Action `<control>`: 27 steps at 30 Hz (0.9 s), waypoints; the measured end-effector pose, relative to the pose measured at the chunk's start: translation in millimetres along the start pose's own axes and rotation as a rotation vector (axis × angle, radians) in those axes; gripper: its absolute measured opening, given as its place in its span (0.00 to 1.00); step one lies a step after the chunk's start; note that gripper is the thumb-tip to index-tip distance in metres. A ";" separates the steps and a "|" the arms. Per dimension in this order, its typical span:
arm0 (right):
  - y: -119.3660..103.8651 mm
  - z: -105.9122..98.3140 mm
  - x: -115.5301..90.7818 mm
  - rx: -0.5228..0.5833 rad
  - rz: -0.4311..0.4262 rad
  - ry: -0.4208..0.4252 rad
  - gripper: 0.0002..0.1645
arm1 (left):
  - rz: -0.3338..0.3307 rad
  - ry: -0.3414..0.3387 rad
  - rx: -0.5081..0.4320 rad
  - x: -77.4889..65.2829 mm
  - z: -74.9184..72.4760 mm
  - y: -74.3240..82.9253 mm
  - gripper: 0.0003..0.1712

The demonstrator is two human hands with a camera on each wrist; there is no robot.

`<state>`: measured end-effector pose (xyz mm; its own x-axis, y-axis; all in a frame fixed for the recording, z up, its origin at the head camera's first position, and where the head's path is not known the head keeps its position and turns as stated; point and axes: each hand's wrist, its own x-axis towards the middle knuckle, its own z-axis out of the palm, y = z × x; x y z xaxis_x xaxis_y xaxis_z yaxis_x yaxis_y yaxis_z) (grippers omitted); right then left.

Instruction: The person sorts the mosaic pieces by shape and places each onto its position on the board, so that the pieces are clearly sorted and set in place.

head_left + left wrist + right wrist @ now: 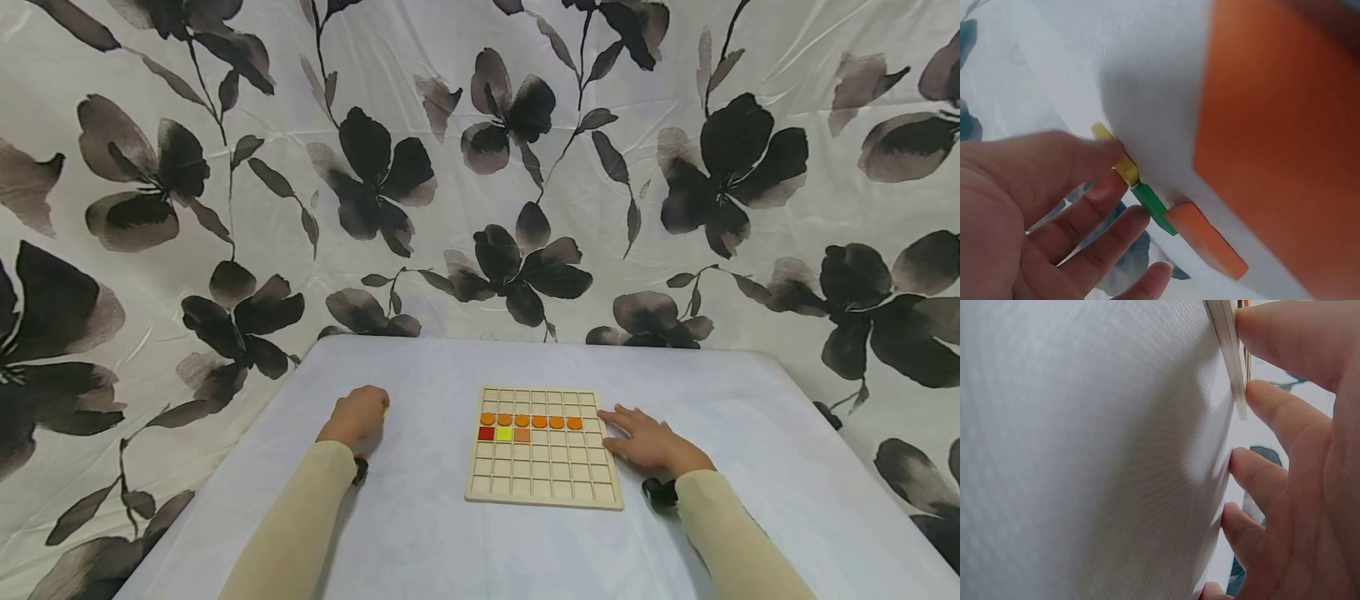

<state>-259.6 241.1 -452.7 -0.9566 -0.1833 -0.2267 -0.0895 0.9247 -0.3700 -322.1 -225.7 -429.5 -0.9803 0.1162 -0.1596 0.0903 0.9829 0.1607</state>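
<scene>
My left hand (360, 414) is at the left of the table, thumb and index finger pinching a small yellow tile (1127, 172). Beside its other fingers in the left wrist view lie a green tile (1154, 208) and an orange tile (1207, 240); the hand hides both in the head view. A wooden grid board (543, 492) lies mid-table. It carries a row of several orange discs (539, 422), with a red tile (486, 433), a yellow-green tile (504, 433) and a light orange tile (521, 435) below. At the board's right edge, my right hand (652, 442) rests with spread fingers.
A white cloth covers the table (420, 533). Behind it hangs a floral curtain (450, 192). One large orange block-like surface (1279, 137), blurred and close to the camera, fills the right of the left wrist view.
</scene>
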 end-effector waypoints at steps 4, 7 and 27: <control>0.2 -0.6 0.1 0.000 -0.003 0.000 0.37 | -0.010 -0.014 0.000 3.9 1.2 -0.5 0.14; 0.7 -0.6 0.4 0.002 -0.007 0.000 0.37 | -0.017 -0.023 0.015 6.2 1.5 -0.3 0.13; 4.1 2.7 2.0 0.004 -0.006 0.004 0.36 | 0.015 0.007 -0.013 2.8 0.5 18.5 0.16</control>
<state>-261.1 243.5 -457.1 -0.9571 -0.1874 -0.2209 -0.0939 0.9222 -0.3752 -323.0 -207.1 -427.5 -0.9800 0.1302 -0.1502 0.1032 0.9790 0.1756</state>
